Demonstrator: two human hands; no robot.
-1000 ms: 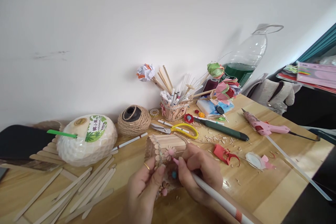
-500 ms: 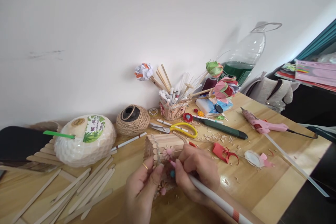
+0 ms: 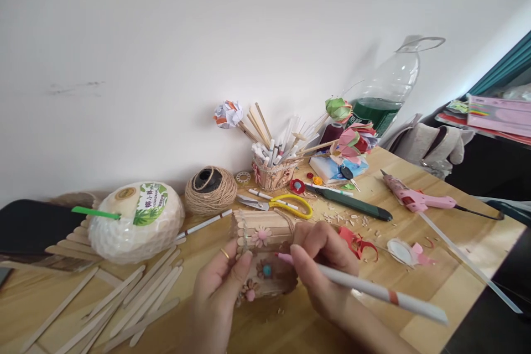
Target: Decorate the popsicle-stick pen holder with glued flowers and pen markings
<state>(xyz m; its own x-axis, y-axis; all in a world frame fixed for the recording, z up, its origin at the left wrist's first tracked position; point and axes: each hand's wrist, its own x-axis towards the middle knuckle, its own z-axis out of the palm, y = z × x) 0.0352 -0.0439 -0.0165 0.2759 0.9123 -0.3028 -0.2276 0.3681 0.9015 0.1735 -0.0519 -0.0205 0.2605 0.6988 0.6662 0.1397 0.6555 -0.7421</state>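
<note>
My left hand [image 3: 222, 279], with a ring on one finger, grips the left end of a small holder made of craft sticks [image 3: 269, 227], which lies on its side above the table. Twine runs around the holder near that end. Its side carries a pale pink flower [image 3: 261, 237], a brown flower with a blue centre [image 3: 266, 271] and another with a pink centre [image 3: 250, 291]. My right hand [image 3: 327, 265] is closed around a white marker pen [image 3: 373, 290] with a reddish band. The pen's pink tip points at the holder beside the blue-centred flower; whether it touches is unclear.
Yellow-handled scissors [image 3: 286, 206], a twine ball [image 3: 211, 191] and a green cutter [image 3: 352, 203] lie behind the holder. Loose craft sticks [image 3: 145, 298] and a wrapped coconut [image 3: 124, 238] are at left. A pink glue gun [image 3: 418, 199] lies right, among shavings and red scraps [image 3: 357, 243].
My right hand and the marker have shifted right, away from the holder's surface. The pen has swung flatter, and the blue-centred flower shows more fully. My left hand keeps its hold.
</note>
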